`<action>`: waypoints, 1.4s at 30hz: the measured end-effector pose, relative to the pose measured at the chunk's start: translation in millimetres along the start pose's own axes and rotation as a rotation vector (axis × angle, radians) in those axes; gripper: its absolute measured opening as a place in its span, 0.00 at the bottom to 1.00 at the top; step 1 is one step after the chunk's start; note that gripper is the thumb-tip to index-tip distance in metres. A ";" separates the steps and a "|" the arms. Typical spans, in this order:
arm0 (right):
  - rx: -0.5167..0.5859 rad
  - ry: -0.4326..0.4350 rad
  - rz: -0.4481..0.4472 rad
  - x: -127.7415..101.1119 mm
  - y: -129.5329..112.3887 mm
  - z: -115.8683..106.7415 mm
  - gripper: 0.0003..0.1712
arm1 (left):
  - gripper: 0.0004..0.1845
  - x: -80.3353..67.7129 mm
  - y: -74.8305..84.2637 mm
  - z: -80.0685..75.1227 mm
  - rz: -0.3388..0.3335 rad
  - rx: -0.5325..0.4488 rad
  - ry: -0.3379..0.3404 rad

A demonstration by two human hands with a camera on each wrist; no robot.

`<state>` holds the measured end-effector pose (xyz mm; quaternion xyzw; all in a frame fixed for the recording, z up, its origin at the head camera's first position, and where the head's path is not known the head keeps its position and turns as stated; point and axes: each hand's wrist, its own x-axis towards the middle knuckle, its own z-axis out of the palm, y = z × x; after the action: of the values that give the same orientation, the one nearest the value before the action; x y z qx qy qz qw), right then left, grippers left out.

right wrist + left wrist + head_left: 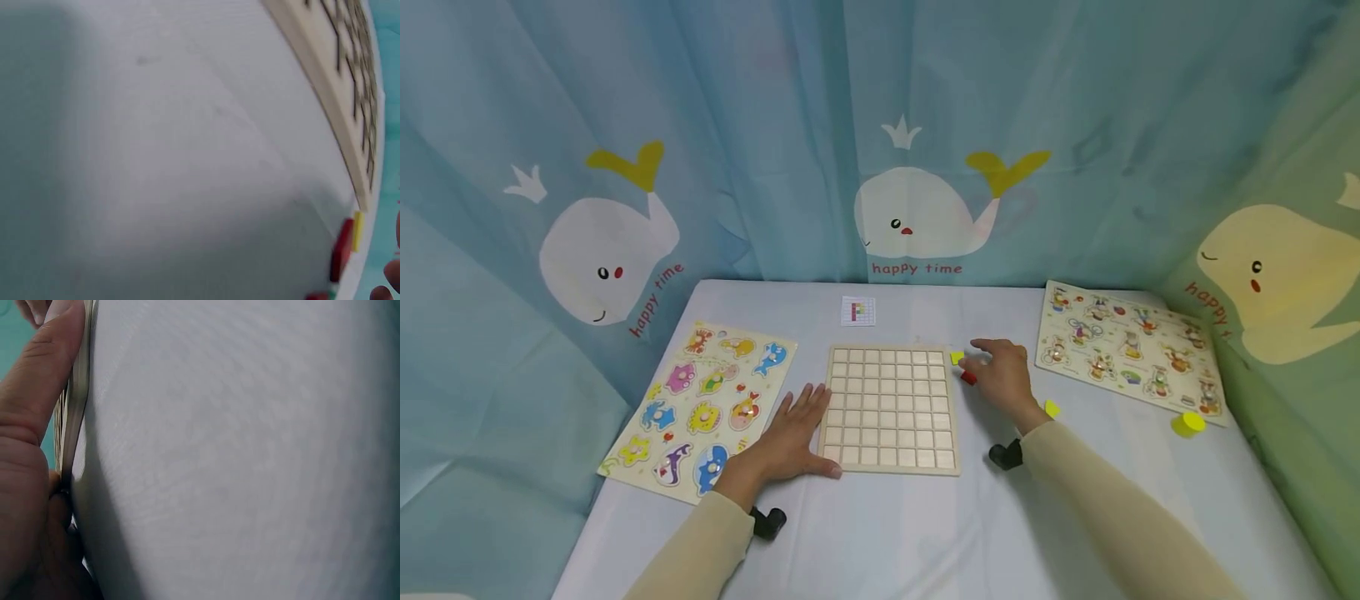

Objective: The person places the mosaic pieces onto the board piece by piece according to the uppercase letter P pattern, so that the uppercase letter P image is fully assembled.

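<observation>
Two hands at the wooden grid board

Two hands work on the table [887, 533]. The left hand [793, 437] lies flat with straight fingers, its thumb pressed along the left edge of the grid board [889, 408]. The right hand [1000, 375] sits just right of the board, fingers bent down onto small blocks. A yellow block [957, 357] and a red block [969, 377] peek out beside its fingertips. I cannot tell if it grips one.

table [895, 533]: white cloth | centre: grid board [891, 409] | left: animal puzzle [700, 407] | far right: second puzzle [1129, 350] | far: small card [858, 312] | right: yellow cylinder [1187, 424]
</observation>
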<state>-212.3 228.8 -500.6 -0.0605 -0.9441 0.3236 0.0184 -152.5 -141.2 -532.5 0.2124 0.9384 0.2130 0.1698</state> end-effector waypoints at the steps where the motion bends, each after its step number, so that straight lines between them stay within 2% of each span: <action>1: -0.012 0.003 0.006 1.6 0.0 3.5 0.27 | 0.71 0.0 -0.3 0.6 0.005 0.001 0.005; 10: -0.060 -0.007 0.046 10.0 -1.0 21.5 0.21 | 0.71 0.7 -0.9 3.1 0.003 0.021 0.017; 15: -0.061 -0.043 0.024 15.1 2.8 21.3 0.18 | 0.71 0.7 -0.1 3.2 0.004 0.008 0.021; 23: -0.029 -0.135 0.015 21.0 13.7 14.3 0.28 | 0.72 0.7 -1.0 3.3 0.013 0.011 0.025; 31: -0.023 -0.127 0.040 22.4 15.8 16.7 0.24 | 0.72 0.8 -2.2 3.1 0.018 0.017 0.024; 34: -0.038 -0.122 0.015 22.0 15.4 15.8 0.23 | 0.72 1.2 -2.4 2.6 0.014 0.013 0.016; 38: -0.073 -0.105 -0.064 22.4 14.2 12.6 0.23 | 0.72 2.3 -2.5 2.8 0.006 0.015 0.020; 42: -0.122 -0.125 -0.104 21.3 13.9 8.6 0.23 | 0.71 2.3 -1.2 3.8 -0.003 0.022 0.018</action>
<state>-232.6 237.1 -516.0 0.0078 -0.9632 0.2671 -0.0278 -153.3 -139.8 -536.8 0.2110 0.9426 0.2043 0.1592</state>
